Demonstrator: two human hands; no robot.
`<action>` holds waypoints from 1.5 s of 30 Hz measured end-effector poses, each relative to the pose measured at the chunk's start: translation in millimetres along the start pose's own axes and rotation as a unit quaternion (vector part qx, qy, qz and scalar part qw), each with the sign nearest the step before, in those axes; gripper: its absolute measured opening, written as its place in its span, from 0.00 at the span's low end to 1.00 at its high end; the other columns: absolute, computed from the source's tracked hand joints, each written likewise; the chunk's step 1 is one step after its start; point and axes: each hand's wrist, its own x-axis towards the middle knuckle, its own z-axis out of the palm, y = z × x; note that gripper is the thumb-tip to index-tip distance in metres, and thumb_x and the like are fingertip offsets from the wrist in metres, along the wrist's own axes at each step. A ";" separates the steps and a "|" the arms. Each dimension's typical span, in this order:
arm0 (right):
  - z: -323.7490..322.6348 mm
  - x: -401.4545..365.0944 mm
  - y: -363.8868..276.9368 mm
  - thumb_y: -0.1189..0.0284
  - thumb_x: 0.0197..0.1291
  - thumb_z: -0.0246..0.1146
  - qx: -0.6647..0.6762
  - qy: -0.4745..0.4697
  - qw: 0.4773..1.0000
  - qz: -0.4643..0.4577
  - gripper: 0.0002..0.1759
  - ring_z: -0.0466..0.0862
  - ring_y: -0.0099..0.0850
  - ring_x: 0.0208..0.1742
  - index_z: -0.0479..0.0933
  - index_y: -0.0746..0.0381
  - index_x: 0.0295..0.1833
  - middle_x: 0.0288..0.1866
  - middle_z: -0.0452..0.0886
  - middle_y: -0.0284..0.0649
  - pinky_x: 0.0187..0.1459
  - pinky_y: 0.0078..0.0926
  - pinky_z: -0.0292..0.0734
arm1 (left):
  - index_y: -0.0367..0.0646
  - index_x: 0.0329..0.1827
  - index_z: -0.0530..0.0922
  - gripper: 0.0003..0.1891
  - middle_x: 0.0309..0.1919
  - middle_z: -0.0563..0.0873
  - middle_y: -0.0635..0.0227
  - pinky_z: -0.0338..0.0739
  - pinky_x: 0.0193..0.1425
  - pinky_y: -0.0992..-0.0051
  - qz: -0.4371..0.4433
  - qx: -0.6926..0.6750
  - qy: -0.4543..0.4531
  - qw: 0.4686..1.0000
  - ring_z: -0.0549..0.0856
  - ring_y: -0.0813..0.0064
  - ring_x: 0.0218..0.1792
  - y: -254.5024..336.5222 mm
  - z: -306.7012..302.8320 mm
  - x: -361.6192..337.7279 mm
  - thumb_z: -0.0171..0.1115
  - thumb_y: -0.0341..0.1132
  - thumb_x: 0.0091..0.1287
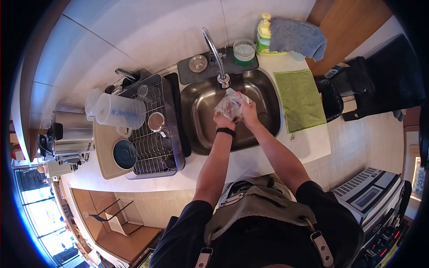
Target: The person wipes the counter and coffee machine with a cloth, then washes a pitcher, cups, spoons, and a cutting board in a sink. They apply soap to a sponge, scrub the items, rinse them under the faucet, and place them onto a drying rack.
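Over the steel sink, both my hands hold a clear glass item with a patterned surface, just below the curved faucet. My left hand, with a black band at the wrist, grips the item from below. From the right side my right hand closes on it. What exactly the item is I cannot tell.
A dish rack left of the sink holds a clear jug, a dark bowl and glasses. A green cloth lies right of the sink. Behind are a soap bottle, a blue towel and a white container.
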 end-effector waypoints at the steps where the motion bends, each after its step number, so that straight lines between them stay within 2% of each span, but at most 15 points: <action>1: -2.0 -3.0 3.1 0.68 0.68 0.65 0.006 0.006 1.000 -0.003 0.19 0.85 0.26 0.48 0.80 0.71 0.56 0.52 0.85 0.41 0.51 0.26 0.80 | 0.37 0.67 0.73 0.23 0.62 0.81 0.58 0.78 0.64 0.58 -0.008 -0.004 -0.010 1.000 0.82 0.57 0.60 -3.1 -5.5 -1.8 0.41 0.38 0.75; 3: -11.1 -1.9 7.1 0.69 0.67 0.65 -0.022 0.016 1.000 -0.005 0.18 0.85 0.26 0.49 0.81 0.71 0.56 0.52 0.85 0.42 0.52 0.26 0.80 | 0.39 0.69 0.72 0.27 0.65 0.79 0.59 0.75 0.69 0.59 -0.029 0.005 -0.038 0.999 0.78 0.56 0.65 -10.7 -16.3 -6.9 0.35 0.43 0.75; 8: -29.0 6.8 -1.5 0.71 0.65 0.66 -0.079 -0.005 0.997 -0.010 0.15 0.86 0.27 0.45 0.82 0.71 0.52 0.47 0.87 0.43 0.46 0.27 0.81 | 0.41 0.65 0.74 0.20 0.60 0.82 0.61 0.77 0.66 0.61 -0.046 0.043 -0.154 0.986 0.81 0.60 0.61 -23.6 -41.6 7.3 0.47 0.37 0.74; 12: -31.1 17.2 -4.9 0.61 0.64 0.66 0.180 -0.071 0.977 0.093 0.23 0.86 0.32 0.46 0.77 0.66 0.57 0.48 0.85 0.41 0.49 0.33 0.83 | 0.43 0.62 0.75 0.20 0.56 0.82 0.62 0.79 0.64 0.64 -0.114 0.053 -0.277 0.952 0.82 0.65 0.58 -7.1 -26.6 -0.9 0.65 0.28 0.66; 17: -21.6 16.5 12.8 0.44 0.73 0.46 0.346 -0.215 0.907 0.106 0.33 0.82 0.44 0.56 0.72 0.61 0.65 0.58 0.81 0.46 0.62 0.43 0.77 | 0.38 0.58 0.76 0.22 0.50 0.84 0.65 0.78 0.64 0.65 0.116 0.079 -0.152 0.978 0.84 0.69 0.52 -22.9 -1.3 -6.7 0.69 0.22 0.60; 20: -22.7 18.2 42.0 0.45 0.76 0.39 0.359 -0.101 0.924 0.083 0.34 0.79 0.45 0.61 0.71 0.62 0.66 0.61 0.79 0.45 0.66 0.44 0.73 | 0.35 0.57 0.79 0.21 0.52 0.86 0.61 0.77 0.66 0.67 0.296 0.330 -0.161 0.882 0.85 0.67 0.54 -14.9 -6.2 10.8 0.67 0.21 0.59; 23: 7.9 -8.0 21.9 0.45 0.77 0.32 0.319 -0.024 0.939 0.129 0.36 0.77 0.43 0.64 0.71 0.61 0.66 0.62 0.79 0.44 0.69 0.42 0.70 | 0.36 0.56 0.82 0.20 0.54 0.87 0.58 0.76 0.65 0.69 0.316 0.350 -0.149 0.869 0.84 0.67 0.58 -13.4 -19.1 27.5 0.63 0.20 0.58; 26: 5.9 -7.5 44.2 0.45 0.78 0.34 0.245 -0.044 0.958 0.145 0.35 0.78 0.38 0.62 0.72 0.61 0.66 0.61 0.80 0.42 0.66 0.40 0.71 | 0.43 0.56 0.85 0.21 0.54 0.88 0.57 0.78 0.63 0.69 0.357 0.477 -0.100 0.797 0.85 0.67 0.59 4.6 -27.2 32.8 0.63 0.20 0.60; 27: 2.3 2.7 56.4 0.50 0.79 0.41 0.130 0.033 0.973 0.189 0.29 0.83 0.33 0.52 0.74 0.60 0.64 0.55 0.82 0.40 0.57 0.33 0.79 | 0.49 0.57 0.85 0.22 0.50 0.89 0.59 0.80 0.59 0.69 0.334 0.517 -0.057 0.786 0.88 0.65 0.54 17.8 -16.0 17.1 0.61 0.20 0.60; 30: 13.3 -6.3 26.4 0.55 0.77 0.50 -0.229 -0.001 0.952 0.202 0.23 0.82 0.28 0.40 0.74 0.62 0.61 0.45 0.81 0.39 0.46 0.27 0.83 | 0.51 0.57 0.85 0.22 0.47 0.90 0.57 0.82 0.56 0.67 0.298 0.623 0.018 0.723 0.89 0.62 0.50 27.9 -32.3 38.4 0.60 0.20 0.61; 33: 0.3 12.0 27.8 0.58 0.75 0.55 -0.161 -0.031 0.976 0.146 0.22 0.80 0.28 0.35 0.73 0.65 0.60 0.40 0.78 0.39 0.40 0.30 0.85 | 0.48 0.56 0.85 0.19 0.50 0.88 0.54 0.82 0.55 0.66 0.229 0.662 0.112 0.705 0.90 0.60 0.47 31.2 -59.5 74.7 0.61 0.23 0.62; 35: 0.2 9.3 6.0 0.58 0.74 0.55 -0.120 -0.040 0.981 0.150 0.22 0.81 0.30 0.37 0.73 0.66 0.61 0.42 0.79 0.41 0.41 0.33 0.85 | 0.44 0.57 0.83 0.18 0.53 0.87 0.52 0.83 0.53 0.65 0.111 0.471 0.116 0.868 0.89 0.59 0.47 34.9 -73.1 88.7 0.62 0.26 0.63; 37: -12.4 7.0 -14.2 0.59 0.74 0.55 -0.090 -0.041 0.983 0.152 0.23 0.80 0.33 0.39 0.72 0.66 0.62 0.46 0.78 0.43 0.41 0.35 0.85 | 0.41 0.58 0.82 0.19 0.55 0.86 0.50 0.83 0.54 0.64 0.020 0.292 0.143 0.946 0.88 0.58 0.49 39.5 -88.6 104.2 0.62 0.28 0.63; 41: -46.7 -7.7 -33.7 0.57 0.75 0.53 -0.062 -0.017 0.983 0.171 0.23 0.81 0.34 0.42 0.72 0.64 0.64 0.46 0.79 0.44 0.45 0.39 0.87 | 0.38 0.60 0.79 0.22 0.57 0.84 0.47 0.80 0.58 0.63 0.037 0.228 0.188 0.955 0.85 0.56 0.55 45.2 -120.1 134.2 0.60 0.34 0.63; 45: -69.5 -12.2 -33.2 0.58 0.76 0.51 -0.014 0.006 0.983 0.183 0.22 0.81 0.37 0.42 0.71 0.63 0.64 0.47 0.79 0.45 0.47 0.44 0.87 | 0.34 0.62 0.76 0.26 0.59 0.82 0.44 0.77 0.63 0.62 0.087 0.317 0.209 0.921 0.81 0.53 0.61 36.8 -146.2 151.5 0.57 0.40 0.63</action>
